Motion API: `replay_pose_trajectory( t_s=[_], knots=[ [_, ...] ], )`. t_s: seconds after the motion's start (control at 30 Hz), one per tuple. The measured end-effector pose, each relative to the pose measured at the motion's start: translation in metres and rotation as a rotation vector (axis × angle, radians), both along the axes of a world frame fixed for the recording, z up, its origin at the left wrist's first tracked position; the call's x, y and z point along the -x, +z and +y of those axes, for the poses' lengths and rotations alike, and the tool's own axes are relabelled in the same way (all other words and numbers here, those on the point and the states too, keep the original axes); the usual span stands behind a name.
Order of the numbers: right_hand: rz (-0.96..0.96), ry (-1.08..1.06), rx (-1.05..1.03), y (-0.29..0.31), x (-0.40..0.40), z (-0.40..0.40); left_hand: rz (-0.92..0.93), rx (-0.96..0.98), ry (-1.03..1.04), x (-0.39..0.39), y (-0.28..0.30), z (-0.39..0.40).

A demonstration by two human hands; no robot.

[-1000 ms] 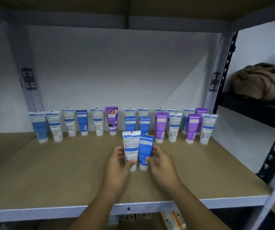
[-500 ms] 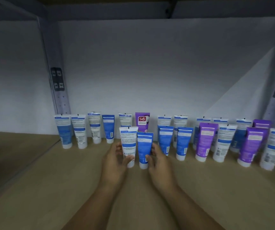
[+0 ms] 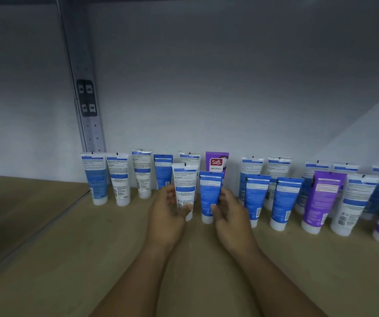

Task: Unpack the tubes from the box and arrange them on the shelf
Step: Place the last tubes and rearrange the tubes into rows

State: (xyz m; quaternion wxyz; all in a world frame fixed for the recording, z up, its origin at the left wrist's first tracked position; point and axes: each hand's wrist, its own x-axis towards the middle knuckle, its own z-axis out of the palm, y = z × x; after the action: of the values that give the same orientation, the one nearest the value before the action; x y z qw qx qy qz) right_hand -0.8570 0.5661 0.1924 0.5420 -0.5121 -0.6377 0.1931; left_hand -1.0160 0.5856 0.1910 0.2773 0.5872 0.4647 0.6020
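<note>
My left hand [image 3: 168, 216] grips a white tube [image 3: 184, 187] with blue print, standing cap down on the brown shelf board [image 3: 92, 259]. Right beside it my right hand [image 3: 232, 216] grips a blue tube [image 3: 209, 193], also upright on its cap. Both tubes stand just in front of the back row, near a purple Safi tube [image 3: 216, 162]. Several white, blue and purple tubes line the back wall in two rows to the left and right. No box is in view.
A grey metal upright [image 3: 85, 106] stands at the back left, with a second shelf board [image 3: 12, 202] left of it. The white back wall [image 3: 206, 88] is close behind the tubes. The front row runs on to the right, with a purple tube [image 3: 321, 197].
Both hands have carried the two tubes deeper onto the shelf, toward the back row. The view has closed in and shifted left, so the shelf's front edge is out of sight.
</note>
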Motion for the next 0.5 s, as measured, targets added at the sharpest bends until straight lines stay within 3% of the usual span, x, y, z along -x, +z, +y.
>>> replay_pose_trajectory(
  t_s=[0.17,0.5],
  knots=[
    [0.05,0.017,0.034,-0.001,0.003,0.005,-0.012,0.007,-0.007,-0.001,0.0,0.001],
    [-0.103,-0.076,0.033,-0.003,0.002,0.011,0.063,0.023,0.045,-0.002,0.001,0.0]
  ],
)
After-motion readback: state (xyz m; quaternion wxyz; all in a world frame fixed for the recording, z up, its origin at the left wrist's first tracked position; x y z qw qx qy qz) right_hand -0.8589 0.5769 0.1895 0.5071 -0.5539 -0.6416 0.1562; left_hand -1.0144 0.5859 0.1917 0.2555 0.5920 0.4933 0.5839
